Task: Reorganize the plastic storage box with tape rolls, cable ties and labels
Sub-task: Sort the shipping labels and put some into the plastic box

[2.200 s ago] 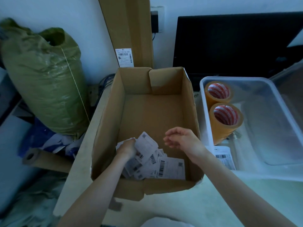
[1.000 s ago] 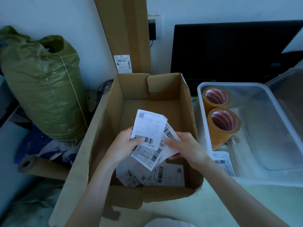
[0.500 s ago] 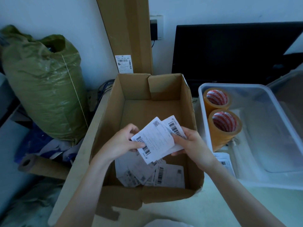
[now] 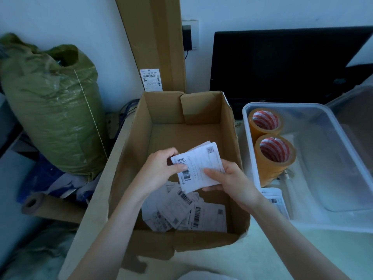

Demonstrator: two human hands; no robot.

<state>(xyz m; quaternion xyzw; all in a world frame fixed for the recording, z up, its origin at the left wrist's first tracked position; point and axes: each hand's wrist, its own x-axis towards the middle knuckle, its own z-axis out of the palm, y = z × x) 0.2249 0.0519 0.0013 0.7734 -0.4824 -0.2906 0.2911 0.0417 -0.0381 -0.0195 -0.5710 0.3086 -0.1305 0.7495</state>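
Observation:
Over an open cardboard box (image 4: 129, 158), my left hand (image 4: 159, 170) and my right hand (image 4: 230, 182) both grip a small stack of white barcode labels (image 4: 198, 164). Several loose labels (image 4: 181, 211) lie on the box floor below. To the right stands a clear plastic storage box (image 4: 331, 126) holding two rolls of tan tape, one at the back (image 4: 264, 124) and one in front (image 4: 275, 156), with more labels (image 4: 274, 199) and a clear packet, possibly cable ties (image 4: 287, 180), at its near left corner.
A stuffed green sack (image 4: 52, 110) stands at the left with a cardboard tube (image 4: 46, 207) below it. A tall flat carton (image 4: 153, 43) leans on the wall behind the box. A black monitor (image 4: 282, 65) sits at the back right. The table edge (image 4: 86, 229) runs left of the box.
My left hand lifted labels out of the cardboard box, my right hand joined it, and the fanned sheets have been squared into a neater stack held between both hands.

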